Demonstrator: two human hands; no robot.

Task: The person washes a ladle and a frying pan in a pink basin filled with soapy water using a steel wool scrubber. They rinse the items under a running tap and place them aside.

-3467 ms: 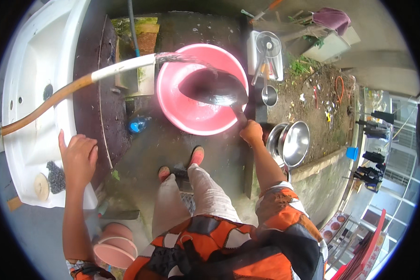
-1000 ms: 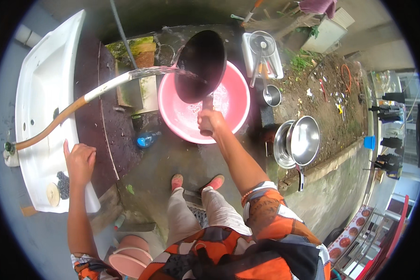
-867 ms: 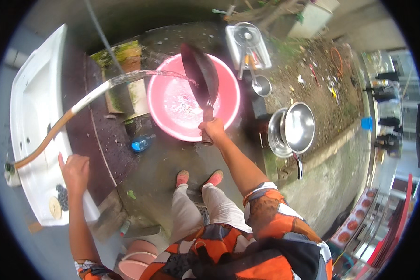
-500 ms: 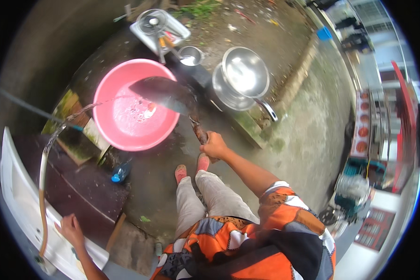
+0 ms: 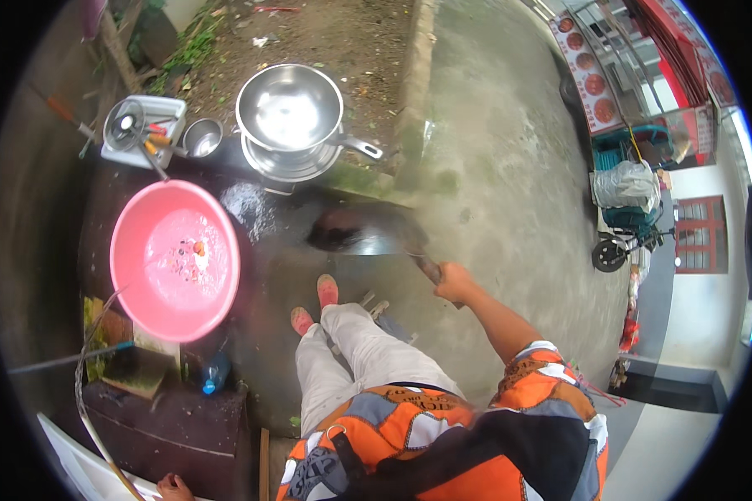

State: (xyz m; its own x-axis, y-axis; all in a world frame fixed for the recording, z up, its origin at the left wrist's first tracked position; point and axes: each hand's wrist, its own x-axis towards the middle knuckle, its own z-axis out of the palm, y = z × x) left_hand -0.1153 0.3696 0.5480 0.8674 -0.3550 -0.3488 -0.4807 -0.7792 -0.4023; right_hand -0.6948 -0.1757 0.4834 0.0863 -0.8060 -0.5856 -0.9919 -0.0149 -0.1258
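Note:
My right hand [image 5: 454, 283] is wrapped round the handle of a dark wok [image 5: 368, 232]. The wok is tilted, held off to the right of a pink basin [image 5: 117, 265] and above the wet ground. Water and small food scraps lie in the basin. A thin hose [image 5: 100, 447] rises from the lower left, and water arcs from it toward the basin. At the bottom edge, my left hand [image 5: 174, 488] shows only in part beside a white sink [image 5: 71, 455]; its fingers are loosely bent, with nothing visible in them.
Beyond the basin are a steel pan [image 5: 288, 104] stacked on another steel vessel, a small steel pot [image 5: 202, 138] and a white tray [image 5: 171, 107] with utensils. A blue bottle [image 5: 215, 373] lies near the basin. A scooter [image 5: 614, 250] and a food cart [image 5: 589, 71] stand at right.
The wok has moved from over the basin's edge to the right, away from it. My view has turned rightward. My left hand has dropped toward the lower edge. Water now splashes on the dark slab.

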